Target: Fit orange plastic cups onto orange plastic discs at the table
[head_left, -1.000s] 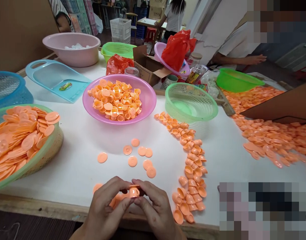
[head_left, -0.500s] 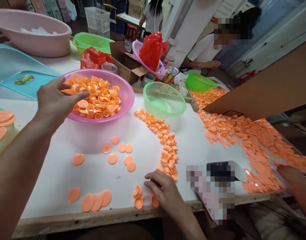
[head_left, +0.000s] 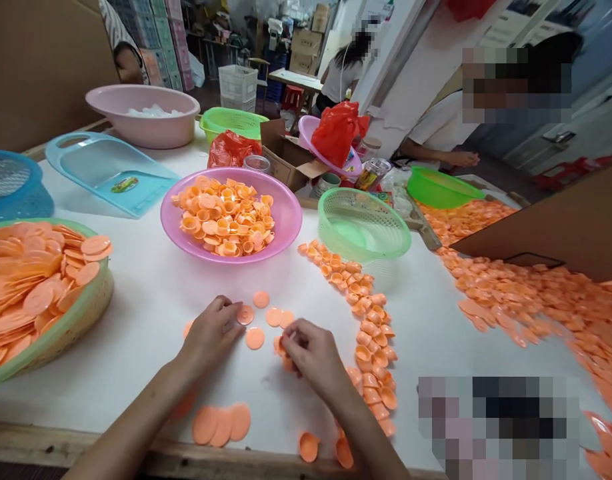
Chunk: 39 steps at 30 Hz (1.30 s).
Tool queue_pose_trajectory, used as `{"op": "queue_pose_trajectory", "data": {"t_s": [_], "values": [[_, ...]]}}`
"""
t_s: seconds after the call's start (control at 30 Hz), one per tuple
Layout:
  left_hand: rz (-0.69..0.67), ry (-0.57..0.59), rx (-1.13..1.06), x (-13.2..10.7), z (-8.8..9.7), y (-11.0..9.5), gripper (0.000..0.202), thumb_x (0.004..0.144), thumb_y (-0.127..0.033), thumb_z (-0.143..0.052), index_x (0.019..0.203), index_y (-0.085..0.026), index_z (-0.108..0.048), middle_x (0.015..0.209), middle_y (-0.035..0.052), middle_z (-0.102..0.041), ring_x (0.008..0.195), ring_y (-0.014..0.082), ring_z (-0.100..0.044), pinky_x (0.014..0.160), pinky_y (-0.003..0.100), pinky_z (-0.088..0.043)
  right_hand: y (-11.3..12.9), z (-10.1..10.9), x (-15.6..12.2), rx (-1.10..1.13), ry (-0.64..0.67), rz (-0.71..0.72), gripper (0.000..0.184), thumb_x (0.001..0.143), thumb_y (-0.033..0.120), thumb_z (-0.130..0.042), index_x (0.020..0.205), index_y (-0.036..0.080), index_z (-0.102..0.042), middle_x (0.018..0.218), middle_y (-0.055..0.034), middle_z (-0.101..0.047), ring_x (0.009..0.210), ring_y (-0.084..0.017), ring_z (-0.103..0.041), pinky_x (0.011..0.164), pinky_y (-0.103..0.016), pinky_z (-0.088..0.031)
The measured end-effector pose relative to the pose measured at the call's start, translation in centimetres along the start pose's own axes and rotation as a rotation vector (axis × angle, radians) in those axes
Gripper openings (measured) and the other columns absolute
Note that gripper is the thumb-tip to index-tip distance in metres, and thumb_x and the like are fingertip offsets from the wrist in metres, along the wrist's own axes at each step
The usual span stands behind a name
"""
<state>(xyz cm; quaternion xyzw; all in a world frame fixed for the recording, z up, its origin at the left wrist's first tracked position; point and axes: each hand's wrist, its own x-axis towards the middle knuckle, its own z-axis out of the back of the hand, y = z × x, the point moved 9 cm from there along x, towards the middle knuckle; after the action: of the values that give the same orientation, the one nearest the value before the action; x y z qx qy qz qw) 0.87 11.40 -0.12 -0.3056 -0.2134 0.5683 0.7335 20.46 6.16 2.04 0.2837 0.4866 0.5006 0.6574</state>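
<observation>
Orange discs [head_left: 255, 338] are lying at twelve o'clock on the bench [head_left: 146, 393], looking light and soft, best taken by the rim. We are holding our hands apart, left hand [head_left: 211, 335] touching a disc, right hand [head_left: 313, 353] gathering around an orange cup [head_left: 281, 348].

Left hand [head_left: 211, 337] and right hand [head_left: 313, 357] curl downward, close together.

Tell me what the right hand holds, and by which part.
The right hand seems to pinch an orange plastic piece in its fingers, which hide the part held.
</observation>
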Motion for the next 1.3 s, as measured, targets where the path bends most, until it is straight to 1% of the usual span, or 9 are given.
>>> {"op": "queue_pose_trajectory", "data": {"t_s": [0.1, 0.27, 0.5, 0.63, 0.73, 0.87, 1.07, 1.2, 1.3], "values": [[0.032, -0.012, -0.014, 0.3, 0.1, 0.0, 0.025, 0.084, -0.033, -0.053, 0.102, -0.028, -0.07, 0.094, -0.0001, -0.058, 0.068, 0.0121, -0.057, 0.065, 0.027, -0.046, 1.5, -2.5, 4.2, 0.096, -0.028, -0.012, 0.006, 0.074, 0.024, -0.054, 0.072, 0.019, -0.056, 0.052, 0.0055, -0.055, 0.04, -0.01, -0.051, 0.038, -0.019, -0.037], [0.09, -0.025, -0.062, 0.4, -0.2, 0.2, 0.021, 0.082, -0.032, -0.055, 0.094, -0.027, -0.071, 0.09, 0.0002, -0.061, 0.073, 0.0134, -0.057, 0.066, 0.027, -0.044, 1.6, -5.9, 8.0, -0.086, -0.044, 0.015, 0.01, 0.067, 0.012, -0.05, 0.062, 0.02, -0.053, 0.046, 0.0052, -0.054, 0.041, -0.011, -0.052, 0.041, -0.02, -0.038], [0.222, 0.043, -0.344, 1.2, -0.2, 1.3, 0.028, 0.074, -0.029, -0.06, 0.099, -0.022, -0.071, 0.085, 0.0015, -0.067, 0.076, 0.0161, -0.062, 0.069, 0.028, -0.047, 2.5, -6.3, 7.8, -0.228, -0.059, 0.104, 0.013, 0.067, 0.011, -0.049, 0.059, 0.02, -0.051, 0.049, 0.0034, -0.057, 0.049, -0.013, -0.055, 0.05, -0.022, -0.041], [0.408, 0.049, -0.459, 1.9, -0.8, 2.4, 0.012, 0.068, -0.024, -0.058, 0.072, -0.018, -0.068, 0.071, 0.0013, -0.068, 0.067, 0.0164, -0.062, 0.059, 0.026, -0.045, 2.9, -6.3, 8.0, -0.257, -0.053, 0.111, 0.014, 0.067, 0.01, -0.047, 0.059, 0.021, -0.05, 0.049, 0.0037, -0.055, 0.051, -0.013, -0.055, 0.051, -0.022, -0.04], [0.415, 0.034, -0.438, 2.3, -1.2, 2.6, 0.01, 0.066, -0.023, -0.058, 0.058, -0.018, -0.061, 0.064, 0.0011, -0.066, 0.063, 0.0159, -0.06, 0.056, 0.025, -0.043, 3.1, -6.4, 8.2, -0.318, -0.046, 0.118, 0.016, 0.067, 0.008, -0.047, 0.058, 0.021, -0.05, 0.052, 0.0028, -0.056, 0.054, -0.013, -0.055, 0.052, -0.022, -0.039], [0.385, 0.021, -0.452, 2.2, -1.1, 3.0, 0.016, 0.069, -0.03, -0.058, 0.059, -0.018, -0.064, 0.062, 0.0014, -0.065, 0.062, 0.0153, -0.059, 0.056, 0.024, -0.042, 3.3, -6.9, 8.0, -0.433, -0.076, 0.173, 0.017, 0.071, 0.008, -0.05, 0.059, 0.02, -0.051, 0.057, 0.0006, -0.058, 0.055, -0.013, -0.052, 0.053, -0.023, -0.038], [0.374, 0.012, -0.404, 1.7, -0.9, 2.4, 0.014, 0.069, -0.027, -0.057, 0.062, -0.017, -0.064, 0.058, -0.0004, -0.063, 0.05, 0.0108, -0.054, 0.048, 0.022, -0.038, 3.6, -7.0, 6.7, -0.298, -0.089, 0.188, 0.016, 0.08, 0.014, -0.048, 0.07, 0.018, -0.059, 0.064, -0.0014, -0.063, 0.059, -0.013, -0.057, 0.061, -0.025, -0.045], [0.336, -0.025, -0.44, 0.5, 1.5, 0.3, 0.012, 0.068, -0.025, -0.06, 0.06, -0.017, -0.062, 0.06, -0.0004, -0.064, 0.051, 0.0104, -0.055, 0.048, 0.021, -0.041, 3.2, -4.6, 4.6, -0.008, 0.036, 0.11, 0.023, 0.082, 0.03, -0.055, 0.095, 0.016, -0.069, 0.071, -0.0024, -0.066, 0.053, -0.013, -0.059, 0.046, -0.023, -0.045], [0.242, -0.168, -0.539, 1.3, 7.2, -2.3, 0.017, 0.071, -0.032, -0.064, 0.068, -0.015, -0.066, 0.062, -0.0004, -0.065, 0.053, 0.0108, -0.057, 0.05, 0.021, -0.044, 0.6, 0.0, 1.8, 0.126, -0.11, 0.023, 0.036, 0.078, 0.043, -0.061, 0.101, 0.015, -0.069, 0.068, -0.0031, -0.066, 0.048, -0.013, -0.056, 0.038, -0.021, -0.041]]}}
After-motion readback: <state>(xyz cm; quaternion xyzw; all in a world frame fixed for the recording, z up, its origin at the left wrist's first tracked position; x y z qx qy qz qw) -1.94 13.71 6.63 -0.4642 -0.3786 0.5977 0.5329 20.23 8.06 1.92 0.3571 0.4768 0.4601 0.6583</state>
